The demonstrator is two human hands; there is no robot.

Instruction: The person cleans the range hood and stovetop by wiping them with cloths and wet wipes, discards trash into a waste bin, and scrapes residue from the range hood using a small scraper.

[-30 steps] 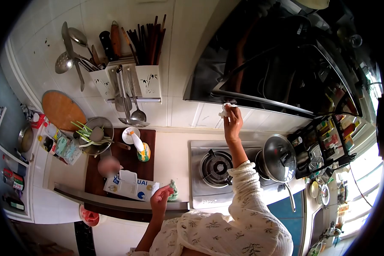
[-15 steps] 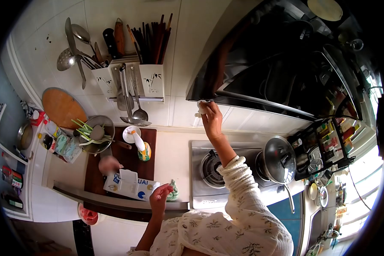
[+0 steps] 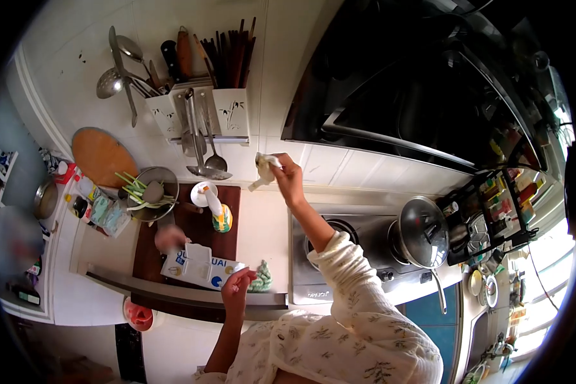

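Pinched in my right hand [image 3: 288, 179] is a crumpled wipe [image 3: 266, 171], white with yellowish stains. That hand is raised in front of the wall tiles, below and left of the range hood [image 3: 390, 96]. Lower down, my left hand [image 3: 235, 289] has its fingers curled together, and what they hold, if anything, I cannot make out. It is beside a white wipes pack [image 3: 201, 269] with blue lettering and a flip lid. A green knitted cloth [image 3: 260, 279] lies just right of that hand. A spray bottle [image 3: 221, 216] stands behind the pack on a dark board [image 3: 153, 240].
The gas stove [image 3: 310, 291] carries a lidded pan [image 3: 422, 233], its handle pointing toward me. A bowl of green stalks [image 3: 153, 193] stands at the left. Ladles [image 3: 216, 160] and a chopstick holder [image 3: 230, 116] hang on the wall. A black rack [image 3: 493, 221] is at the right.
My right hand has moved left and slightly down, away from the hood's lower edge, still with the wipe. My left hand stays beside the pack. The view has shifted slightly.
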